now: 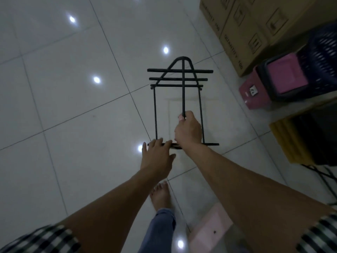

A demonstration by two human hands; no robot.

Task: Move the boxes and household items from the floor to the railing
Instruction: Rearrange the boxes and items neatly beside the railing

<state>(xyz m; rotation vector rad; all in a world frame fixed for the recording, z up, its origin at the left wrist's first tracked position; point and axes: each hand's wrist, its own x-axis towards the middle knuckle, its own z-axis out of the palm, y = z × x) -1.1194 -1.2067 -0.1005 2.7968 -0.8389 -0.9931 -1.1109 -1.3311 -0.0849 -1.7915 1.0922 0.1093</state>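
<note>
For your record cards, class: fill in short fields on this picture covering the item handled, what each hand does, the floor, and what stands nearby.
Item handled: black wire rack, held out in front of the person
Right hand: grips the rack's middle rod
Left hand: straight fingers rest on the near crossbar
Below: white tiled floor, glossy with light spots
Nearby, to the right: cardboard boxes, pink box, dark mesh basket
Railing: not in view
</note>
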